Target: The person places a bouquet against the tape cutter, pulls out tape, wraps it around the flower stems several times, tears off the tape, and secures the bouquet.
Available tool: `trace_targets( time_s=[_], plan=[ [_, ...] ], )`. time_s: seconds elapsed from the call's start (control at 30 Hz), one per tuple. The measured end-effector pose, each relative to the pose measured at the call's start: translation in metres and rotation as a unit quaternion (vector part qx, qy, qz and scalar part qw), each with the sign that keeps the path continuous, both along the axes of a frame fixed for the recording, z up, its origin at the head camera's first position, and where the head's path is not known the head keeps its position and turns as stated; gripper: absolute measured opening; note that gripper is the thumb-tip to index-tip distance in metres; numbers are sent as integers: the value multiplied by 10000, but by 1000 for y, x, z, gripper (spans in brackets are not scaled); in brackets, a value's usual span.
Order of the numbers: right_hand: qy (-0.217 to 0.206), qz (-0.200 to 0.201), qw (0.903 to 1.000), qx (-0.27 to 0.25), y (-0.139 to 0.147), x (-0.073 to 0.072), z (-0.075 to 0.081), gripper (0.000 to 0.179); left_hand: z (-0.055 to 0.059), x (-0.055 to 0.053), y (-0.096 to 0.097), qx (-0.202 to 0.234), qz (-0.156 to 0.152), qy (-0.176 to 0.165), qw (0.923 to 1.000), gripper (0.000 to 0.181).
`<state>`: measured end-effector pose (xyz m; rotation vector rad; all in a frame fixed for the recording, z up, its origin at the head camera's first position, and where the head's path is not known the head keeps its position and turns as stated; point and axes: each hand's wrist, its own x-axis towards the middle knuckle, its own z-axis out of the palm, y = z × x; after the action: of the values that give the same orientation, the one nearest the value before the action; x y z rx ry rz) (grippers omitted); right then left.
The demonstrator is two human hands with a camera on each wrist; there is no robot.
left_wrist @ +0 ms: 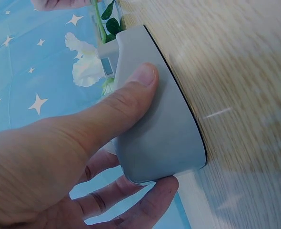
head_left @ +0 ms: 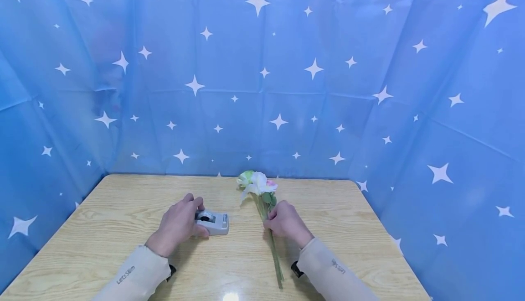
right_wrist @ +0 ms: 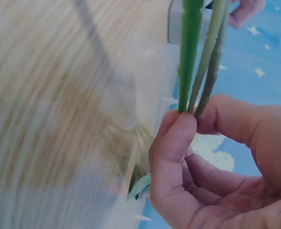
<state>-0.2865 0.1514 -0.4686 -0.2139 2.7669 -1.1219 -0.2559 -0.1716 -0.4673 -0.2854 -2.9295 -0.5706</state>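
My left hand [head_left: 179,222] grips a grey tape dispenser [head_left: 219,228] by its rear end, a roll of tape [head_left: 206,217] sitting in it. In the left wrist view the thumb [left_wrist: 126,102] lies along the side of the dispenser [left_wrist: 164,129], with fingers curled at its end. To the right, my right hand [head_left: 287,221] pinches several artificial flower stems [head_left: 274,255] between thumb and fingers. White, green and pink blooms [head_left: 257,183] point toward the back of the table. Three green stems [right_wrist: 209,52] show above the fingertips in the right wrist view.
Both hands work over a light wood-grain table [head_left: 123,200]. A blue curtain with white stars [head_left: 229,64] hangs behind it and along both sides. Light glares off the front of the tabletop.
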Motion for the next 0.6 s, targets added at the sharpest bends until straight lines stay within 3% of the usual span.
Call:
trace_targets(
  time_s=[0.33, 0.6],
  plan=[
    [-561, 233, 9913, -1170, 10, 3, 0, 48, -3, 2, 0, 91, -9, 43, 9999, 64],
    [-779, 188, 9832, -1637, 14, 5, 1, 14, -3, 3, 1, 137, 7, 68, 9999, 65]
  ],
)
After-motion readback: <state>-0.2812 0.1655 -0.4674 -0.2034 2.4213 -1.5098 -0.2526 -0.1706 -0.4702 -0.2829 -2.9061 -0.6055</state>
